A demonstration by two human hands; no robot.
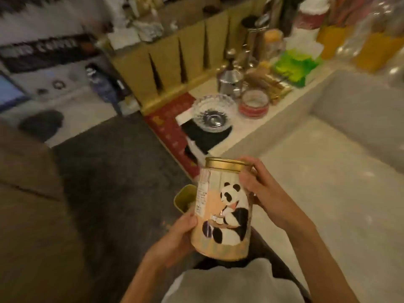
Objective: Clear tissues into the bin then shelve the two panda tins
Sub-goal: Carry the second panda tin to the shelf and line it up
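Tin in hand: one panda tin (225, 212), lower centre of frame, held clear of any surface.
Left hand (175, 235): clamped on the tin's lower left side.
Right hand (260, 189): clamped on the upper right, just below the gold lid (227, 164).
Long axis: base toward the person, lid tilted up and away toward the upper frame; panda picture faces the camera.
Second tin: a green-gold container (185, 196) shows just behind the left side; cannot tell whether it is the other tin.
Tissues: none loose in view; bin not identifiable.
Progress, judged: shelving stage, neither tin shelved yet.
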